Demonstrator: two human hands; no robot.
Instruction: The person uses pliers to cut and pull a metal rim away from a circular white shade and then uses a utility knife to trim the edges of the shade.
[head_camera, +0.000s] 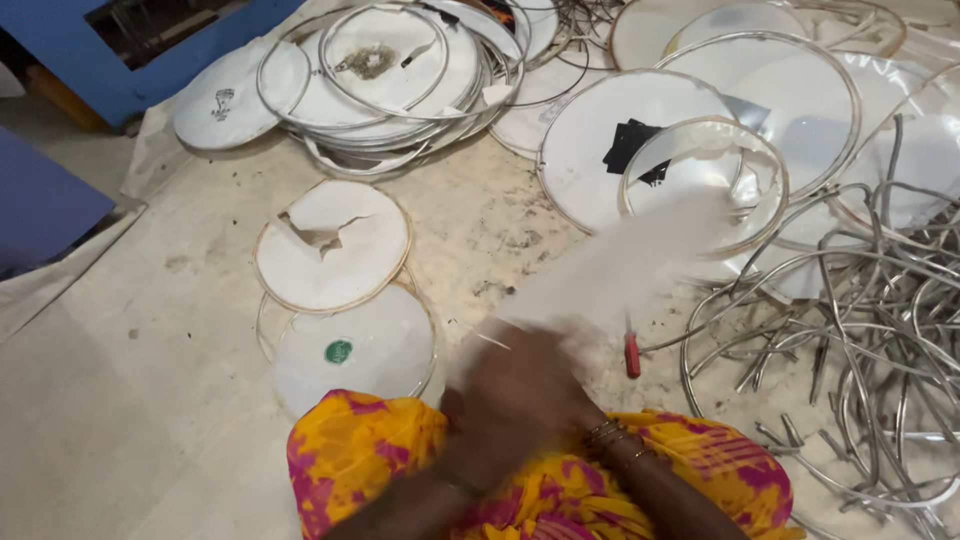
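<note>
My two hands meet low in the middle, over my lap in yellow and pink cloth (360, 450), and both are blurred by motion. My right hand (555, 385), with bangles on its wrist, grips a white translucent sheet (620, 270) that streaks up to the right. My left hand (490, 400) lies against it; its grip is lost in the blur. A red-handled tool (632, 355) lies on the floor just right of the hands. A white round drum skin with a green sticker (355, 350) lies to the left.
A torn round skin (332, 245) overlaps the stickered one. Stacked hooped skins (400, 80) lie at the back, larger ones (640, 130) at the back right. A tangle of cut metal hoops (860, 340) fills the right. A blue frame (150, 70) stands at the top left.
</note>
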